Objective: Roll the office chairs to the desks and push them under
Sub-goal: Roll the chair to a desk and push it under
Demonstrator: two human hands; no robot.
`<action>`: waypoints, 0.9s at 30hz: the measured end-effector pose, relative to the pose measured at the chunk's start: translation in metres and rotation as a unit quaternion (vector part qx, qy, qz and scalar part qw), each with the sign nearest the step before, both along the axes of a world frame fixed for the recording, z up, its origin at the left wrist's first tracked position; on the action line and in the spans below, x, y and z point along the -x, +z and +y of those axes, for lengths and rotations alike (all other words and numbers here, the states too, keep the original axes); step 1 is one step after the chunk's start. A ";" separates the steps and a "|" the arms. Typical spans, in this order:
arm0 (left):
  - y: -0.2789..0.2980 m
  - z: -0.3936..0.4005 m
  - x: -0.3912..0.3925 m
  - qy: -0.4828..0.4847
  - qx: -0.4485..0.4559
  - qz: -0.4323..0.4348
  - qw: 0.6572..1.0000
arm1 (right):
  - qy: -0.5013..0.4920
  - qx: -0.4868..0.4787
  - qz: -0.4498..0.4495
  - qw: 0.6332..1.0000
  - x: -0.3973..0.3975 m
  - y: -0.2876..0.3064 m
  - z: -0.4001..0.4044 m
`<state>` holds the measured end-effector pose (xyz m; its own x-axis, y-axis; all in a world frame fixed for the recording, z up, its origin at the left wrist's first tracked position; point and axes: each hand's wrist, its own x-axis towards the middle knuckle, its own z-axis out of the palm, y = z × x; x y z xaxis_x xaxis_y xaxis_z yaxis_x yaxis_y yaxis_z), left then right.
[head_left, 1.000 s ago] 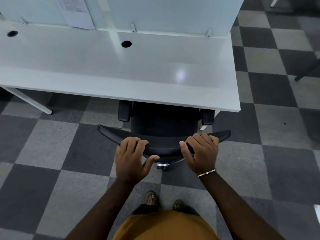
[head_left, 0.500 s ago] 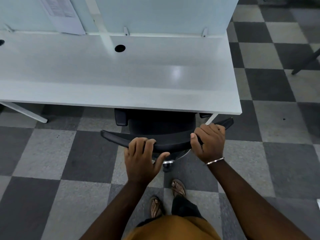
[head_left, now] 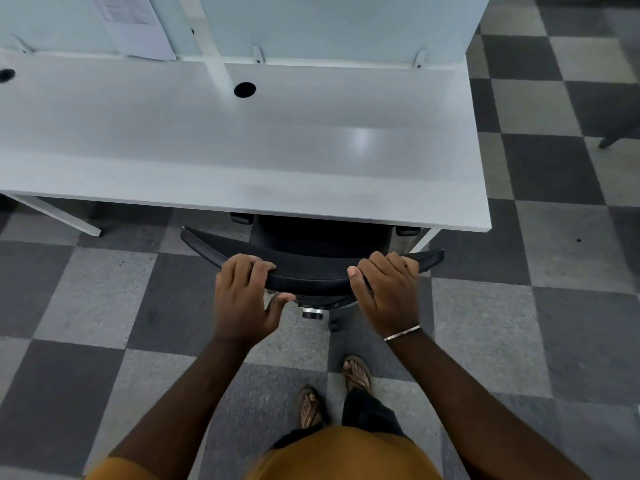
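A black office chair (head_left: 311, 268) stands at the white desk (head_left: 242, 161), its seat and armrests mostly hidden under the desktop. Only the curved top of the backrest and part of the base show in front of the desk edge. My left hand (head_left: 242, 299) grips the top of the backrest left of centre, fingers curled over it and thumb underneath. My right hand (head_left: 388, 292) grips the same rail right of centre; a thin bangle sits on that wrist.
A pale partition screen (head_left: 329, 26) with a paper sheet (head_left: 135, 26) rises behind the desk. A cable hole (head_left: 245, 89) is in the desktop. A white desk leg (head_left: 59, 216) slants at left. Checkered carpet (head_left: 519, 323) lies all round; a dark chair leg (head_left: 620, 133) shows far right.
The chair has rolled further under the desk, so its armrests are now almost hidden. Both hands kept their grip on the backrest, and my feet stepped forward.
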<state>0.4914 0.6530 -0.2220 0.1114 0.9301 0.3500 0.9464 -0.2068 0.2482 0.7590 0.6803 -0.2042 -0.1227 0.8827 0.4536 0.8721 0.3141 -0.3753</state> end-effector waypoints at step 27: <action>-0.009 0.025 -0.014 -0.005 -0.043 -0.023 0.999 | -0.035 -0.051 -0.012 0.998 -0.011 0.005 0.040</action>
